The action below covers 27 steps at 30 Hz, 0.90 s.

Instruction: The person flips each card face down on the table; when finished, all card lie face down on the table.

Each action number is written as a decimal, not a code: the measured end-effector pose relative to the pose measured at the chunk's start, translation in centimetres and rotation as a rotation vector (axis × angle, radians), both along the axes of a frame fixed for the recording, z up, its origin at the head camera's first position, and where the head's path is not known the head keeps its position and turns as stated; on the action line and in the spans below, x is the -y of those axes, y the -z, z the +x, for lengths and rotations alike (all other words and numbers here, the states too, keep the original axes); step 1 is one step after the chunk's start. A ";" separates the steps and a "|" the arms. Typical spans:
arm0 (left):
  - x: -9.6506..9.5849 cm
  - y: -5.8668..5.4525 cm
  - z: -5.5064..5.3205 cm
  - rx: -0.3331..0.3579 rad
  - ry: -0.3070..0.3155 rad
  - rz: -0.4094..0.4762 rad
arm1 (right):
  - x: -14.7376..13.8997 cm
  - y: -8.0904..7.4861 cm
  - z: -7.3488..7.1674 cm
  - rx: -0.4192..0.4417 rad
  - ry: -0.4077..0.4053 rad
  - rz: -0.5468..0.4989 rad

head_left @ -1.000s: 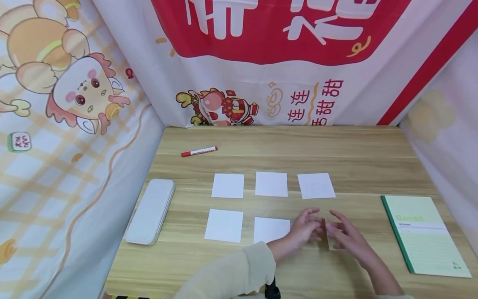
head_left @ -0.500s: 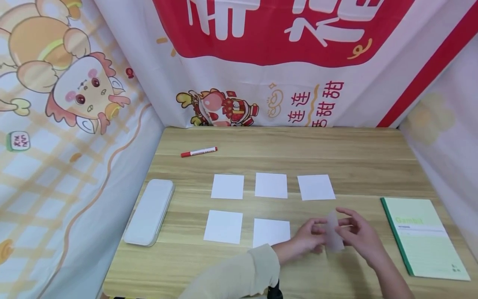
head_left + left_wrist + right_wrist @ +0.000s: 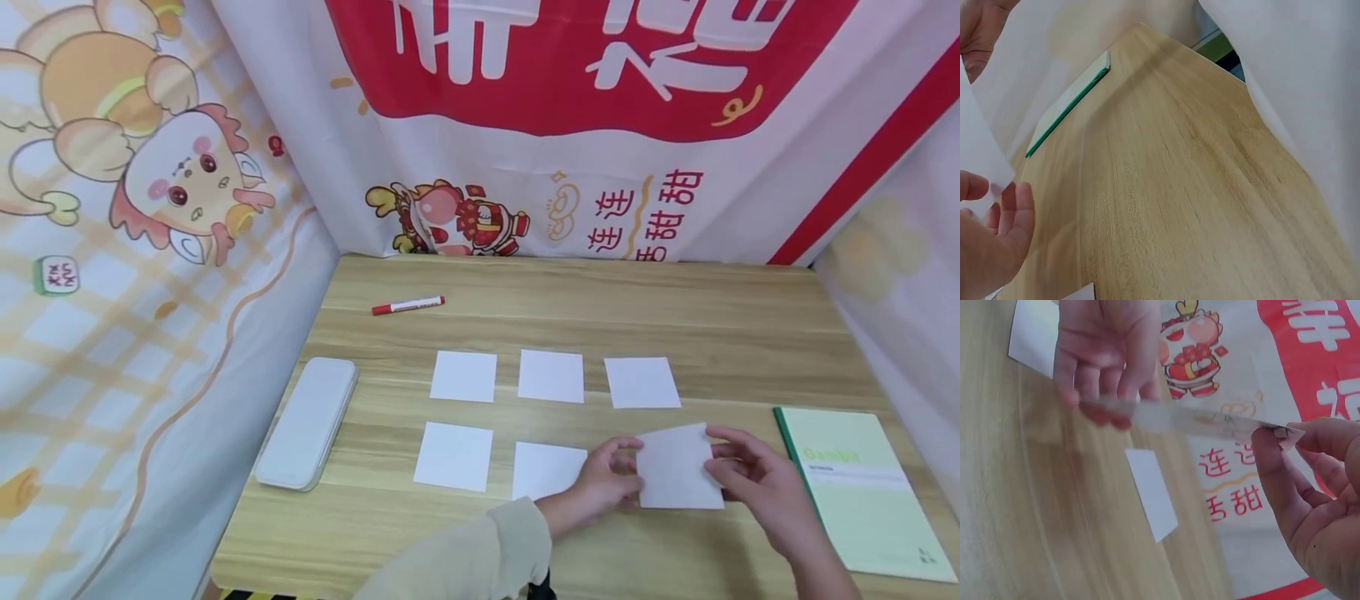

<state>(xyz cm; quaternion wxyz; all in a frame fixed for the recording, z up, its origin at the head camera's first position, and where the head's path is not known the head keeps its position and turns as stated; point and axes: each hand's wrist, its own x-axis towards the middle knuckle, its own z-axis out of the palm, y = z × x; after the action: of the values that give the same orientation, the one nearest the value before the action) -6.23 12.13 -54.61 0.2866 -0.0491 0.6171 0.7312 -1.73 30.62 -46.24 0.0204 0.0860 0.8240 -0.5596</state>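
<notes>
A white square paper card (image 3: 678, 468) is held up off the table between my two hands. My left hand (image 3: 598, 482) pinches its left edge, with the thumb in front in the left wrist view, where a corner of the card (image 3: 979, 150) shows. On the opposite edge my right hand (image 3: 761, 483) pinches the card between thumb and fingers. The right wrist view catches the card (image 3: 1191, 420) nearly edge-on, with dark marks on one face. Just left of my left hand lies another white card (image 3: 547, 468), partly covered by that hand.
Three white cards, among them the right one (image 3: 642, 382), form a row behind, and one more card (image 3: 453, 457) lies front left. A red-and-white marker (image 3: 408, 305) rests farther back. A white case (image 3: 307, 423) is at left, a green-spined notebook (image 3: 866, 492) at right.
The card between my hands has turned from edge-on to showing its broad white face toward the head camera. My right hand has moved rightward, toward the notebook.
</notes>
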 end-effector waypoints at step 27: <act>1.1 1.3 0.0 -0.370 0.279 -0.481 | -3.1 9.6 -0.4 0.215 -0.001 0.349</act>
<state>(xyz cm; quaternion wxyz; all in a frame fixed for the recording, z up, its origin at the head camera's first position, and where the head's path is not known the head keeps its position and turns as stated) -6.22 11.02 -55.93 0.2473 0.1032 0.8144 0.5148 -2.08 33.74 -55.87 0.0932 0.1469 0.9016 -0.3960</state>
